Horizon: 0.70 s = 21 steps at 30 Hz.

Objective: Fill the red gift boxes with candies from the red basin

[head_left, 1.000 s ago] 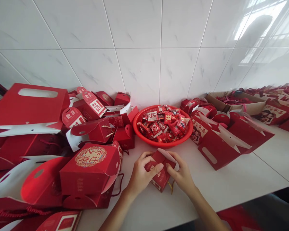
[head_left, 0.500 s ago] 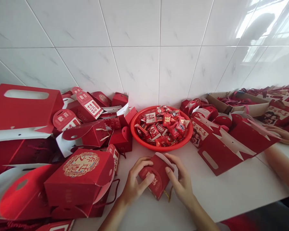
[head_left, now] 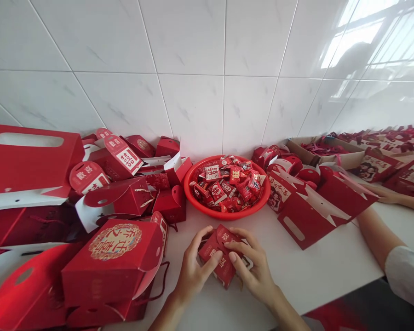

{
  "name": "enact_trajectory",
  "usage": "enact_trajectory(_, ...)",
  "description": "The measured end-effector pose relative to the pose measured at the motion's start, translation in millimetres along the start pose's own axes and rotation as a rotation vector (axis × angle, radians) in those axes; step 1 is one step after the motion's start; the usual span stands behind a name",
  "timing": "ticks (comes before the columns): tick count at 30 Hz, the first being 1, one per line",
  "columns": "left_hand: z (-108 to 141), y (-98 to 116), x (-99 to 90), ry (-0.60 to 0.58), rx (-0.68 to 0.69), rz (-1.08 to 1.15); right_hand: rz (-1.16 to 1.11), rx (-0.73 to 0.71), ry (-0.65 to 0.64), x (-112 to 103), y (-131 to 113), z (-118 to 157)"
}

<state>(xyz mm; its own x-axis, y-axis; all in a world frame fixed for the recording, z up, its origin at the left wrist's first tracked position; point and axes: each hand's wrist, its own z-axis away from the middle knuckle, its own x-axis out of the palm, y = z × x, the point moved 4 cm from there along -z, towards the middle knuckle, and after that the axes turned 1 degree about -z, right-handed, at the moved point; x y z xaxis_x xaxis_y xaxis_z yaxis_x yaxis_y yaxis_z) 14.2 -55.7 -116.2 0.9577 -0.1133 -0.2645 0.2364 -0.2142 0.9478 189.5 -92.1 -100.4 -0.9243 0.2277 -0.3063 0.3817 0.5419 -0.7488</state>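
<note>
A small red candy box [head_left: 221,239] with pale gold lettering lies between my hands, low over the white table in front of the basket. My left hand [head_left: 197,263] grips its left side, the thumb pressed on the printed flap. From the right, my right hand [head_left: 253,266] holds the box, with thumb and fingers against the upper flaps. Both flaps now lie folded over the top. The underside of the box and some fingertips are hidden. Just beyond stands a red plastic basket [head_left: 189,197] filled with wrapped candies [head_left: 229,181].
Red gift boxes [head_left: 112,271] are piled along the left. More red boxes [head_left: 312,207] stand to the right, near a cardboard carton [head_left: 352,158] of ribbons. At the right edge a co-worker's arm [head_left: 376,232] rests over the table. A tiled wall [head_left: 189,110] closes the back.
The box's far flap, raised before, is now folded down over the top. My right hand's fingers have shifted inward onto it. The view has tilted slightly, and the co-worker's sleeve now shows.
</note>
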Motion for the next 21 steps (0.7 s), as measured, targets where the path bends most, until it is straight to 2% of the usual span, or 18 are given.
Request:
enact_trajectory(6,8.3,11.2,9.5,0.061,0.083,-0.093,0.016,0.097,-0.015,1.5,1.5,3.9)
enact_trajectory(14,14.9,16.5,4.5,-0.002,0.125,-0.185,-0.095,0.198,-0.103,-3.5,11.3,-3.6)
enact_trajectory(21,18.5,24.5,0.6,0.064,0.145,-0.345,0.026,0.24,-0.007,-13.6,12.3,-4.1)
